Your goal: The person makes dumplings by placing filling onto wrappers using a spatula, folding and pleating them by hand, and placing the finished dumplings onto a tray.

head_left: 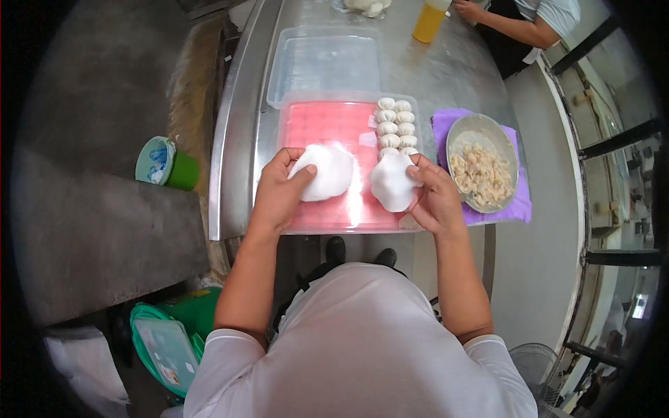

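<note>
My left hand (280, 184) pinches a white round dough wrapper (326, 174), maybe a stack of them, between thumb and fingers. In my right hand (437, 191) hangs another thin white dough wrapper (392, 184), held by its right edge. Both wrappers are above a plastic tray with a red-pink base (313, 125). Pleated dumplings (387, 128) stand in two columns along the tray's right side, the nearest ones partly hidden by the right-hand wrapper. To the right of my right hand, a bowl of chunky pale filling (481, 174) rests on a purple cloth (519, 202).
A clear plastic lid or tray (324, 63) lies behind the red one on the steel table (432, 76). Farther back are a bottle of yellow liquid (430, 22) and another person's arm (512, 28). A green bucket (182, 171) stands left of the table.
</note>
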A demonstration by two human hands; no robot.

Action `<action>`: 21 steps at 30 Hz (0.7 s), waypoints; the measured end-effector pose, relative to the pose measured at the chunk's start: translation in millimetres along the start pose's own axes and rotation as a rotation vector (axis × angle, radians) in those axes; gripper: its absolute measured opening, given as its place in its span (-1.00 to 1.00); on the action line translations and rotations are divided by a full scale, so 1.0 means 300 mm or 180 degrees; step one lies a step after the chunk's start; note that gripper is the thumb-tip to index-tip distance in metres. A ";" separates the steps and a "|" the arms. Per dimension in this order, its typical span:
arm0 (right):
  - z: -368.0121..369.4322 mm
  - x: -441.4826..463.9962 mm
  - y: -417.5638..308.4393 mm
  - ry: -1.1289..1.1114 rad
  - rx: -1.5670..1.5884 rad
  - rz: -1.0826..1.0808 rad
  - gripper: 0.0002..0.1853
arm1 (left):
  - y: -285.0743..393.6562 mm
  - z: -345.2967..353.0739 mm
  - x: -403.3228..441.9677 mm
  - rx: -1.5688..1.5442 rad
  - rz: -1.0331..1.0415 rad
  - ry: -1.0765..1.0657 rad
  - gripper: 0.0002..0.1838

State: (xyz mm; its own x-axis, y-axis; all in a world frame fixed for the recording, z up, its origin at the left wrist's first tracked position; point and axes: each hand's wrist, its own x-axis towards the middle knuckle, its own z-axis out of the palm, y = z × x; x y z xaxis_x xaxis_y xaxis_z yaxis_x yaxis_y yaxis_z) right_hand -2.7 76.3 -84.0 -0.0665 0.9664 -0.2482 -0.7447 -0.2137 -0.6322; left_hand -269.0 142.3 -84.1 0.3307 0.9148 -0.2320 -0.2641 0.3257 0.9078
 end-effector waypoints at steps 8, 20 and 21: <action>0.055 -0.066 0.017 -0.0065 0.0172 0.0086 -0.84 | -0.051 0.188 -0.012 0.0612 0.0127 -0.1075 -0.60; -0.133 -0.275 -0.113 -0.0096 0.0731 -0.0078 -0.60 | -0.049 0.590 -0.047 0.2672 0.1577 -0.1700 -0.70; -0.165 -0.294 -0.125 -0.0145 0.0976 -0.0181 -0.61 | -0.051 0.639 -0.072 0.2931 0.1606 -0.1916 -0.67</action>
State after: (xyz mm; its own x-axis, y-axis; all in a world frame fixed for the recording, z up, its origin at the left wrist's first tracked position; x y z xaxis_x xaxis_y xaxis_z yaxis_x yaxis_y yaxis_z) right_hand 63.9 -7.9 -74.8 -0.0434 0.9825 -0.1813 -0.9132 -0.1126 -0.3918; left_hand -98.4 71.8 -26.1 0.8099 0.5524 0.1973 0.1780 -0.5520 0.8147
